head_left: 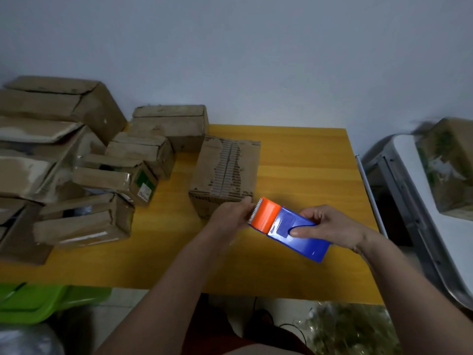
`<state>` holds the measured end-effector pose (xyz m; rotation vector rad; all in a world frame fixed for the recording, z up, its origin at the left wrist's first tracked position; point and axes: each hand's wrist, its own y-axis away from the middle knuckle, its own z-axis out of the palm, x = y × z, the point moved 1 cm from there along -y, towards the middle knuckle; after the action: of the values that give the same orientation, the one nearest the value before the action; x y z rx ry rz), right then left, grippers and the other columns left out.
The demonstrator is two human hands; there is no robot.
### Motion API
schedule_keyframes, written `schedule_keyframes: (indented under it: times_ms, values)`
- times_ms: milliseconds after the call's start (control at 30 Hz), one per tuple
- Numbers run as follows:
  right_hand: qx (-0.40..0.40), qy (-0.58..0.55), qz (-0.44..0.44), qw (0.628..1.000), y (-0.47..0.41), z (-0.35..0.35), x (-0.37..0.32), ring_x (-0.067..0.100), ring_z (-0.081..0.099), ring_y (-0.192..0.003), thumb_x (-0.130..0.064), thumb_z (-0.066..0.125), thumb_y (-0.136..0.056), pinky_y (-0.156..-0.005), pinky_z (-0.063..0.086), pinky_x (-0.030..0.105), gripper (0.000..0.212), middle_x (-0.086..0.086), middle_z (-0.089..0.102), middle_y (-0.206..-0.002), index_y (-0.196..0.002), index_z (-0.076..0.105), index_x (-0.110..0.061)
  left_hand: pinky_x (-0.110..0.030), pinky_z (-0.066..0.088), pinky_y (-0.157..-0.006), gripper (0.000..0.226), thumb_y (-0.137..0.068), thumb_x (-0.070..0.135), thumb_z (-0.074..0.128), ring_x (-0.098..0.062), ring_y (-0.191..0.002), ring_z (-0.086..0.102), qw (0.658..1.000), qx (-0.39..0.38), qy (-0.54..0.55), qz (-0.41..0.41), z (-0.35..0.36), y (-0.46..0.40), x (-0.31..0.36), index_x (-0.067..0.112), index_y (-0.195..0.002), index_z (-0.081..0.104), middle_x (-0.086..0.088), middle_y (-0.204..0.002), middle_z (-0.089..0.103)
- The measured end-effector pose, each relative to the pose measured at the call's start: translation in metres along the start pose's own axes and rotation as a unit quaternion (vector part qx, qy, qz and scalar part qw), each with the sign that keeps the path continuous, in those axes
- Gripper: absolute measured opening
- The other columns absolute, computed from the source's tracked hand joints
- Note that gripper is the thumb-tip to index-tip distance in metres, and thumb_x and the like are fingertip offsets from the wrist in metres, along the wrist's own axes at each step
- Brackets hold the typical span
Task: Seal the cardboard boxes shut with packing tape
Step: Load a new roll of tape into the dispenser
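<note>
Right hand [330, 226] grips the blue tape dispenser [291, 230] above the yellow worktop [294, 160], fingers curled round its body. Left hand [231, 213] pinches at the serrated orange end. Just behind, a torn cardboard box [225, 172] sits mid-worktop. Farther left, stacked boxes [76, 155] crowd the wall.

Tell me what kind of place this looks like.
Probably a small home or back-room parcel packing spot, not a warehouse: a plain yellow table against a bare wall, a pile of worn cardboard boxes, and a tape dispenser held in both hands.
</note>
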<state>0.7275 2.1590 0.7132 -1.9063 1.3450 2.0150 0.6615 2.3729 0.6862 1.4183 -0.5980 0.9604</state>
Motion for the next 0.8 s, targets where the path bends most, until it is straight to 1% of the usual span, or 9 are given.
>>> schedule_keyframes:
  times_ms: [100,233,300,367,433,533,600,667,800]
  values:
    - [-0.010,-0.015,-0.010,1.000,0.001,0.000,-0.003,0.005,0.057,-0.050,-0.019,0.073,-0.077,-0.049,0.041,0.016,0.018,-0.004,0.064,-0.060,-0.078,0.061,-0.005,-0.014,0.052,-0.066,0.017,-0.097,0.011,0.054,-0.001,-0.071,0.065,0.998,-0.018,-0.013,0.050,-0.002,0.007,0.006,0.010,-0.094,0.070,0.006,-0.074,0.072]
    - [-0.016,-0.021,-0.034,0.999,0.001,0.001,-0.006,0.007,0.062,-0.058,-0.022,0.072,-0.072,-0.056,0.046,0.019,0.017,-0.005,0.066,-0.065,-0.076,0.060,-0.011,-0.026,0.056,-0.068,0.013,-0.088,0.004,0.065,-0.011,-0.069,0.066,0.997,0.001,0.018,0.076,-0.010,0.005,0.013,0.011,-0.081,0.073,-0.002,-0.075,0.072]
    - [-0.020,-0.021,-0.045,0.999,0.002,0.001,-0.008,0.009,0.064,-0.063,-0.020,0.072,-0.074,-0.058,0.048,0.020,0.017,-0.003,0.067,-0.069,-0.079,0.061,-0.008,-0.027,0.057,-0.064,0.005,-0.087,0.002,0.064,-0.012,-0.065,0.066,0.994,0.003,0.094,0.059,-0.011,0.007,0.020,0.005,-0.085,0.068,-0.004,-0.072,0.071]
    - [-0.023,-0.026,-0.053,0.998,0.002,-0.001,-0.005,0.012,0.066,-0.069,-0.016,0.073,-0.076,-0.062,0.050,0.022,0.017,0.000,0.069,-0.075,-0.084,0.062,-0.005,-0.027,0.058,-0.071,0.009,-0.091,0.007,0.061,-0.013,-0.078,0.067,0.990,0.023,0.131,0.039,-0.012,0.005,0.024,0.005,-0.100,0.064,-0.006,-0.083,0.071]
    - [-0.028,-0.038,-0.064,0.997,0.004,-0.001,-0.004,0.015,0.068,-0.076,-0.012,0.075,-0.077,-0.066,0.052,0.024,0.018,0.003,0.071,-0.082,-0.088,0.063,-0.005,-0.026,0.053,-0.082,0.015,-0.099,0.011,0.052,-0.013,-0.093,0.063,0.997,0.043,0.057,0.024,-0.009,0.001,0.028,0.009,-0.111,0.061,-0.008,-0.105,0.067]
    - [-0.016,-0.049,-0.088,0.995,0.005,0.003,-0.008,0.016,0.067,-0.081,-0.007,0.075,-0.071,-0.071,0.051,0.025,0.024,0.004,0.070,-0.085,-0.090,0.060,-0.002,-0.031,0.051,-0.080,0.028,-0.104,0.009,0.039,-0.021,-0.102,0.063,1.000,-0.024,-0.008,-0.013,0.003,-0.001,0.038,0.004,-0.126,0.055,-0.011,-0.119,0.062]
    - [-0.001,-0.049,-0.106,0.993,0.007,0.004,-0.012,0.017,0.064,-0.082,-0.009,0.078,-0.069,-0.073,0.052,0.027,0.032,0.009,0.069,-0.086,-0.092,0.058,0.002,-0.039,0.050,-0.086,0.034,-0.105,0.011,0.037,-0.031,-0.120,0.056,0.997,-0.068,-0.036,-0.024,0.007,-0.003,0.047,0.007,-0.136,0.050,-0.015,-0.131,0.057]
    - [0.013,-0.034,-0.125,0.991,0.010,0.004,-0.016,0.023,0.064,-0.089,-0.013,0.081,-0.068,-0.080,0.052,0.033,0.041,0.019,0.066,-0.095,-0.094,0.057,0.006,-0.040,0.047,-0.093,0.037,-0.104,0.010,0.037,-0.036,-0.126,0.051,0.993,-0.094,-0.066,-0.006,0.008,-0.006,0.056,0.008,-0.139,0.048,-0.019,-0.135,0.054]
    - [0.032,0.000,-0.138,0.990,0.014,-0.003,-0.014,0.008,0.060,-0.111,0.000,0.077,-0.070,-0.093,0.048,0.025,0.036,-0.010,0.068,-0.109,-0.099,0.057,0.008,-0.037,0.041,-0.105,0.038,-0.103,0.009,0.039,-0.025,-0.131,0.047,0.976,-0.102,-0.174,0.085,0.007,-0.006,0.077,0.011,-0.141,0.048,-0.010,-0.142,0.050]
